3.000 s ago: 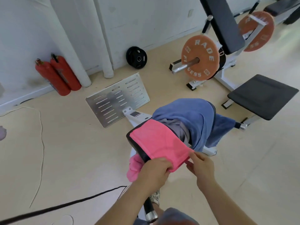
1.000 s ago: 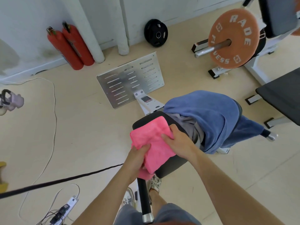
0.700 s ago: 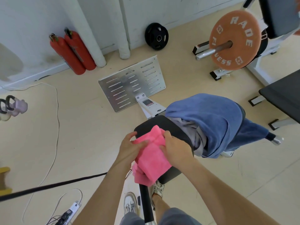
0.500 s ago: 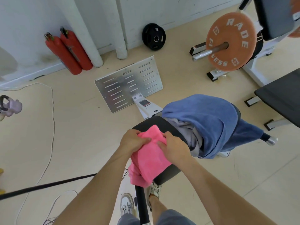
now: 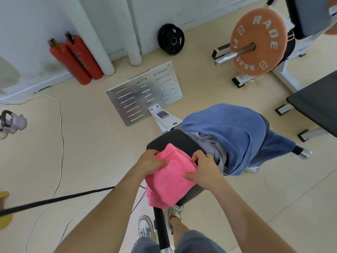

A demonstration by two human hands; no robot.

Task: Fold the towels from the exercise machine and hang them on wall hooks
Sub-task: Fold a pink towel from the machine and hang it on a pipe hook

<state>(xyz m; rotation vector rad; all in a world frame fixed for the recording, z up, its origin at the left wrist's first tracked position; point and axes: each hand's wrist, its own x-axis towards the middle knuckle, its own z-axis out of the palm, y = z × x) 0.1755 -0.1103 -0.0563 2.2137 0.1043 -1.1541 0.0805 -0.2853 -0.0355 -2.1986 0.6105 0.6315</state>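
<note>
Left hand [image 5: 151, 164] and right hand [image 5: 204, 169] grip pink towel [image 5: 171, 182] beside blue towel [image 5: 228, 127].

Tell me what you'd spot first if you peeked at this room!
The bright pink towel jumps out, in the middle on the black pad, with the left hand and right hand both gripping it. Just right of it a big blue towel hangs over the machine, and an orange weight plate sits top right.
</note>
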